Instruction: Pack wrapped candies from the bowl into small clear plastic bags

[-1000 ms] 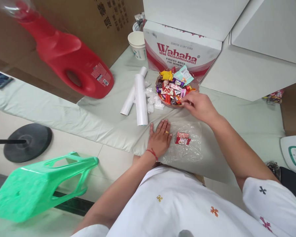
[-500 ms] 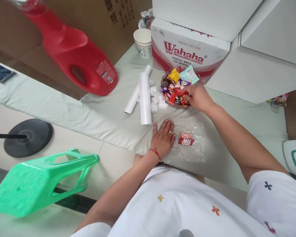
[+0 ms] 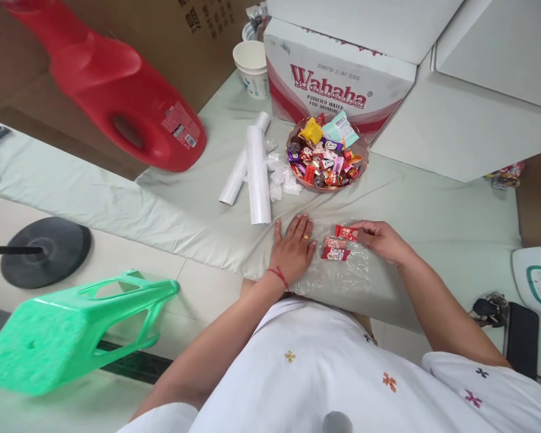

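Observation:
My right hand [image 3: 379,239] pinches a red wrapped candy [image 3: 345,233] by its right end, just above a clear plastic bag [image 3: 342,275]. On the bag lie red-and-white wrapped candies [image 3: 336,249], touching or nearly touching the held one. My left hand [image 3: 293,246] rests flat with fingers stretched out, covering the bag's left edge. Beyond both hands stands a round clear bowl [image 3: 364,157] heaped with candies in many colours, among them a yellow packet [image 3: 312,130] and a pale green packet [image 3: 341,128].
White rolls [image 3: 258,174] and crumpled clear plastic [image 3: 285,180] lie left of the bowl. A Wahaha carton [image 3: 333,78], paper cups [image 3: 252,69] and a large red jug [image 3: 126,102] stand behind. A green stool [image 3: 72,325] lies on the floor; a phone-like black object [image 3: 522,340] sits at right.
My right hand has come from the bowl toward me, bringing a red candy over the plastic bag. The left hand stays flat on the bag's edge. The view has shifted slightly.

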{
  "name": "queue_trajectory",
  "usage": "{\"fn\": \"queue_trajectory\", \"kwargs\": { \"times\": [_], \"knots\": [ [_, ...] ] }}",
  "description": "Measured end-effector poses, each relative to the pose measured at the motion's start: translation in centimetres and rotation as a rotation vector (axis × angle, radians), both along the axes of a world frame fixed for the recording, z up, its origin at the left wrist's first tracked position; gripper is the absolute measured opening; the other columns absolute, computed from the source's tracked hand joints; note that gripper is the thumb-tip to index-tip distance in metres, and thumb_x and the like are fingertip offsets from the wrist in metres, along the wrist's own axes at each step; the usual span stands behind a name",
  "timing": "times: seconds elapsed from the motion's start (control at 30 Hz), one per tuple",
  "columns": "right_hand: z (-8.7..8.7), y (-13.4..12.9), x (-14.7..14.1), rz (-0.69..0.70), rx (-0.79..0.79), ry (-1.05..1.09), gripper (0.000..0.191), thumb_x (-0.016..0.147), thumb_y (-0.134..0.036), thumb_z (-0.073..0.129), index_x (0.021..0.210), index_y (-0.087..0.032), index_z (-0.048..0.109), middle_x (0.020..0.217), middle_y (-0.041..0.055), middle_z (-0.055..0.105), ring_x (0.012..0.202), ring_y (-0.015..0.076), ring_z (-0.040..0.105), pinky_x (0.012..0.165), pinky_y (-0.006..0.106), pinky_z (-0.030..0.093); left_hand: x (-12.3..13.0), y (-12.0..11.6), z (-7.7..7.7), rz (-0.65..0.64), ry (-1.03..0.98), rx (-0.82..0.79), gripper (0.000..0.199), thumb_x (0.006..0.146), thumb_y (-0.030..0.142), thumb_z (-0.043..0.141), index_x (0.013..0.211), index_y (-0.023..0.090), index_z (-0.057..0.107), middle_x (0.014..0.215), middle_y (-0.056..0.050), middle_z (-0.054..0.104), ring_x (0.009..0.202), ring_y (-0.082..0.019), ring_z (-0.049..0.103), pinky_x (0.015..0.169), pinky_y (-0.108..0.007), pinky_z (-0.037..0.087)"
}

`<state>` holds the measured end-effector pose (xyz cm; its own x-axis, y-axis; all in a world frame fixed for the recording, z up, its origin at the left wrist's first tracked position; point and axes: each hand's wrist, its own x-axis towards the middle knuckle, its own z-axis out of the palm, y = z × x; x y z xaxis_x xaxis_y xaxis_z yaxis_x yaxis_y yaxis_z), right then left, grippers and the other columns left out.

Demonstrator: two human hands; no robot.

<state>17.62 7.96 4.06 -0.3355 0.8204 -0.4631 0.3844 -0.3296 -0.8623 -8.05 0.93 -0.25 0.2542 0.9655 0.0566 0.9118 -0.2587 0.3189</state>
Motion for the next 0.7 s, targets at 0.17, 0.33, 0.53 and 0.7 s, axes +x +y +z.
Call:
{"fn": "queue_trajectory", "kwargs": {
  "times": [0.17, 0.33, 0.53, 0.7],
  "knots": [
    [-0.7, 0.0, -0.4, 0.155, 0.093, -0.025, 0.041, 0.089, -0.054, 0.067, 0.111, -0.022, 0.079, 0.111, 0.0048, 0.079, 0.1, 0.0224, 0.07, 0.096, 0.036, 0.053, 0.1, 0.0, 0.0, 0.002, 0.01, 0.003, 0.057, 0.109, 0.039, 0.03, 0.159, 0.015, 0.041, 0.168, -0.013, 0.037, 0.158, -0.027, 0.031, 0.13, -0.065, 0.006],
    [-0.1, 0.4, -0.8, 0.382, 0.203, -0.086, 0.032, 0.093, -0.044, 0.062, 0.11, -0.024, 0.08, 0.109, 0.0042, 0.079, 0.098, 0.0231, 0.071, 0.09, 0.035, 0.053, 0.0, 0.0, 0.0, 0.01, 0.02, 0.006, 0.057, 0.108, 0.038, 0.032, 0.16, 0.017, 0.041, 0.168, -0.014, 0.037, 0.158, -0.029, 0.032, 0.13, -0.064, 0.007],
    [0.3, 0.3, -0.3, 0.365, 0.398, -0.217, 0.03, 0.094, -0.039, 0.06, 0.111, -0.022, 0.079, 0.103, 0.0065, 0.076, 0.081, 0.0192, 0.066, 0.076, 0.032, 0.051, 0.1, 0.0, 0.0, 0.011, 0.021, -0.002, 0.057, 0.109, 0.039, 0.03, 0.16, 0.016, 0.041, 0.168, -0.013, 0.036, 0.158, -0.027, 0.032, 0.13, -0.063, 0.004],
    [-0.2, 1.7, 0.2, 0.207, 0.53, -0.369, 0.031, 0.094, -0.033, 0.058, 0.115, -0.02, 0.077, 0.113, 0.0098, 0.072, 0.068, 0.0162, 0.06, 0.072, 0.034, 0.05, 0.1, 0.0, 0.2, 0.001, 0.011, -0.009, 0.056, 0.109, 0.038, 0.028, 0.159, 0.015, 0.042, 0.168, -0.014, 0.037, 0.158, -0.027, 0.032, 0.13, -0.064, 0.005]
  ]
}}
